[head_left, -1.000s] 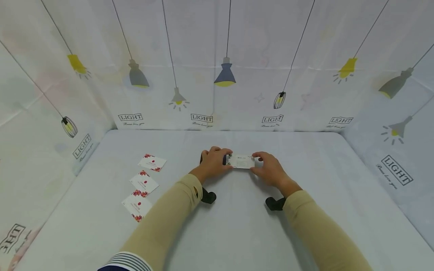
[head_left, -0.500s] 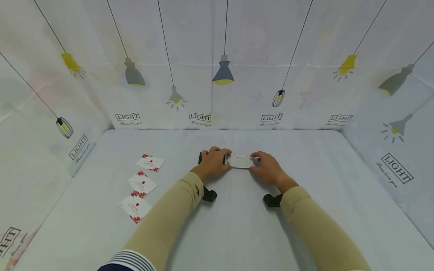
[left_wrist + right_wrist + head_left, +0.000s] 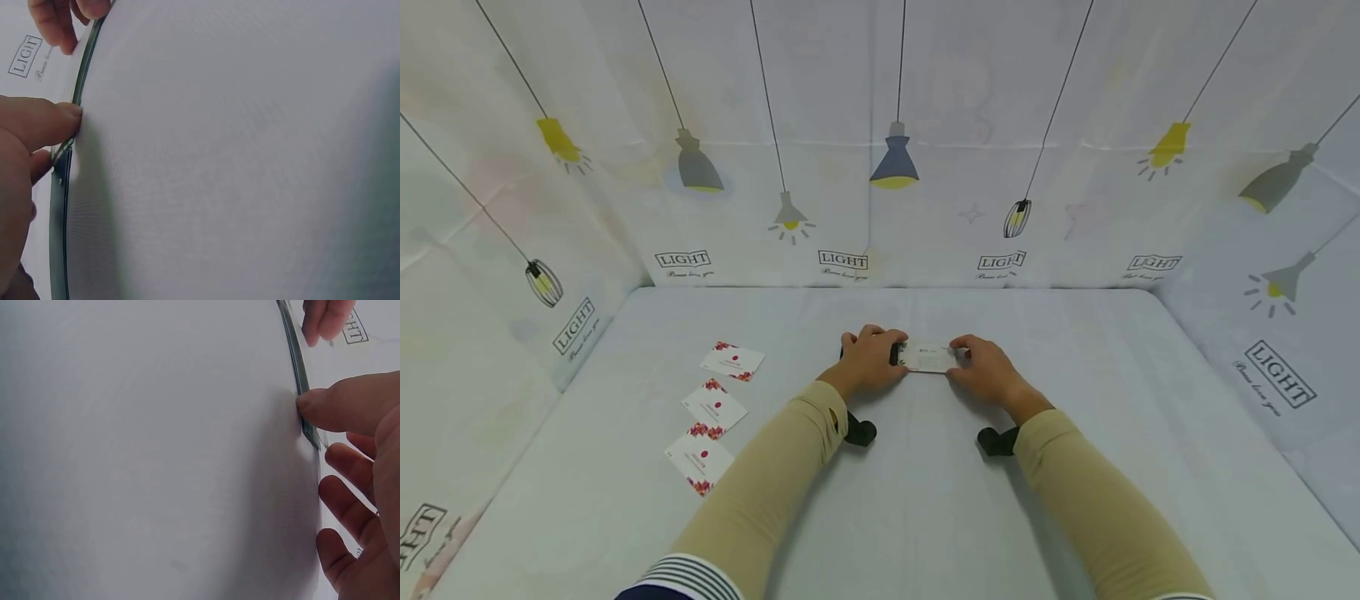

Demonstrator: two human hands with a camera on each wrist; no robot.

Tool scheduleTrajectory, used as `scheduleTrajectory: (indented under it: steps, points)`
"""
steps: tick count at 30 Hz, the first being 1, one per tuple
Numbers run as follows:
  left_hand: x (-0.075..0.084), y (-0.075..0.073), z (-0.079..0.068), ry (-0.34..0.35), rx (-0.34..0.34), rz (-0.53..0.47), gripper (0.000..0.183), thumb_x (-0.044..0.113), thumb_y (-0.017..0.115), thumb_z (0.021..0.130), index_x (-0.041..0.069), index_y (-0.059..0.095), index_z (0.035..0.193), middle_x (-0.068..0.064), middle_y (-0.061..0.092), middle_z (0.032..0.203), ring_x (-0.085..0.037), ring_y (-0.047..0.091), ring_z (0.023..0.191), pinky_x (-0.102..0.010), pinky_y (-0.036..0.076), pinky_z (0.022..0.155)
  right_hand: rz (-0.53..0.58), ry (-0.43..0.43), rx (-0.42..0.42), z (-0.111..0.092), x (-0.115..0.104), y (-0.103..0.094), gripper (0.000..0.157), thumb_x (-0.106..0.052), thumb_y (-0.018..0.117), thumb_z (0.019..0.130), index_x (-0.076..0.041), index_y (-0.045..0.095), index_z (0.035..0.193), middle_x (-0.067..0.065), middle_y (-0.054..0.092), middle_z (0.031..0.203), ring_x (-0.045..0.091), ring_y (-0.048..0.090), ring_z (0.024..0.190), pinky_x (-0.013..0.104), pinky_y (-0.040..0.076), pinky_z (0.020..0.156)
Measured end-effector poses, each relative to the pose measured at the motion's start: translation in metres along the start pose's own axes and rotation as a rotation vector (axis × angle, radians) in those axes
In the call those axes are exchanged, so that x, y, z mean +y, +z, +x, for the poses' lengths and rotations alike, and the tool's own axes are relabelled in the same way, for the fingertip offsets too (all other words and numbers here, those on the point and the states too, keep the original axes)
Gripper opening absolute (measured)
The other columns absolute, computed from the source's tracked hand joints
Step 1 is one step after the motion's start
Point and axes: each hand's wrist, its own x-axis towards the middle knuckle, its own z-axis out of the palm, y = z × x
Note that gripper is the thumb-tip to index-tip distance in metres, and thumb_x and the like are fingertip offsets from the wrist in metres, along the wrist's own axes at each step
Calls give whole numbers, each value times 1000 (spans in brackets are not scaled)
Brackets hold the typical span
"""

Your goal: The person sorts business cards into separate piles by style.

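Fabric walls (image 3: 925,75) show you boxed "LIGHT" labels (image 3: 842,260), the script (image 3: 843,275) below too small to read; your desk (image 3: 925,517) spreads beneath; your left hand (image 3: 868,363) and right hand (image 3: 992,371) pinch opposite ends of a white card (image 3: 927,358) between them, its print illegible; three red-flowered cards (image 3: 714,406) lie to your left.

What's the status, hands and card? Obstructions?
Left hand and right hand pinch the printed card's ends. Dark object beside its left end, partly hidden. Red-patterned cards lie left, clear of hands.
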Motion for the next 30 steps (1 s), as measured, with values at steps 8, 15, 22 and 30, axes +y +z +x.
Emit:
scheduleTrajectory:
  steps: [8, 15, 22, 30]
  points:
    - [0, 2, 1, 6, -6, -8, 59, 44, 67, 94, 26, 49, 148, 1, 52, 144, -24, 33, 139, -56, 22, 102, 13, 48, -30, 0, -1, 0, 53, -19, 67, 94, -1, 50, 140, 23, 55, 134, 37, 51, 122, 54, 38, 104]
    - [1, 0, 2, 1, -5, -27, 58, 43, 68, 94, 26, 50, 146, 6, 53, 142, -24, 32, 139, -55, 21, 104, 4, 50, -31, 1, -3, -1, 54, -19, 67, 93, 0, 49, 141, 22, 54, 136, 36, 50, 122, 53, 38, 105]
    - [-2, -2, 2, 11, -12, -37, 60, 44, 68, 94, 25, 49, 147, 5, 52, 143, -24, 32, 140, -54, 21, 103, 14, 46, -19, 1, -6, -2, 55, -17, 67, 93, 3, 48, 140, 21, 54, 137, 35, 51, 121, 51, 38, 105]
    - [-6, -2, 2, -1, -7, -53, 61, 45, 69, 92, 25, 50, 147, -1, 52, 144, -26, 32, 139, -55, 21, 102, 47, 66, 7, 1, -10, -1, 56, -16, 67, 93, 3, 46, 142, 22, 52, 140, 36, 51, 124, 51, 38, 106]
